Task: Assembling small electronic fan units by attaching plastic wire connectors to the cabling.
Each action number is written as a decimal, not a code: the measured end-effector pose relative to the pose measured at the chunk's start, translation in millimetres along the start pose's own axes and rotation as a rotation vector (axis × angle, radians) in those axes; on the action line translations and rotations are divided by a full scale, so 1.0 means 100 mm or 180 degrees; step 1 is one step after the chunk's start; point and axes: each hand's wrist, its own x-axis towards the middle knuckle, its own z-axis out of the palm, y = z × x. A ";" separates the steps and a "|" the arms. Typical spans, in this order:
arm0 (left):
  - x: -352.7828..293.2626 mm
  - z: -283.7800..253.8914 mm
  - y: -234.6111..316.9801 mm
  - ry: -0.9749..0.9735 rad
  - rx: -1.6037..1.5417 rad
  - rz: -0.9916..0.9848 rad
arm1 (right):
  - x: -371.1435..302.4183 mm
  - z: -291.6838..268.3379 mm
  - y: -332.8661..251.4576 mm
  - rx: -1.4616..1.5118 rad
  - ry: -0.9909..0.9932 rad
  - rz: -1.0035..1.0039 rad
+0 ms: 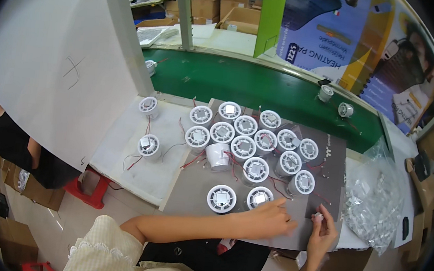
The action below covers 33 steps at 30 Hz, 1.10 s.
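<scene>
My right hand (322, 233), at the right edge of the grey board (199, 188), pinches a small white piece (318, 216) between thumb and fingers. My left hand (272, 219) reaches across just beside it, over the board's front. Its fingers bend downward and are blurred, so I cannot make out whether they hold anything. Close to my left hand stands a white round cup-like unit (259, 197) with a spoked top and a square pale pad. Another such unit (222, 199) is left of it. Several more cluster behind, with red and black wires; one unit (218, 157) lies on its side.
A clear plastic bag (375, 203) of small pale pieces lies right of the board. Beyond runs a green conveyor belt (222, 78) carrying a few units (325, 93). Two units (148, 146) stand on the white tabletop (120, 165) at left. A white panel (42, 56) rises there.
</scene>
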 end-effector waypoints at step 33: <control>-0.06 0.00 0.05 0.0876 -0.0410 -0.0402 | -0.07 0.07 -0.35 -0.1683 -0.0284 -0.0852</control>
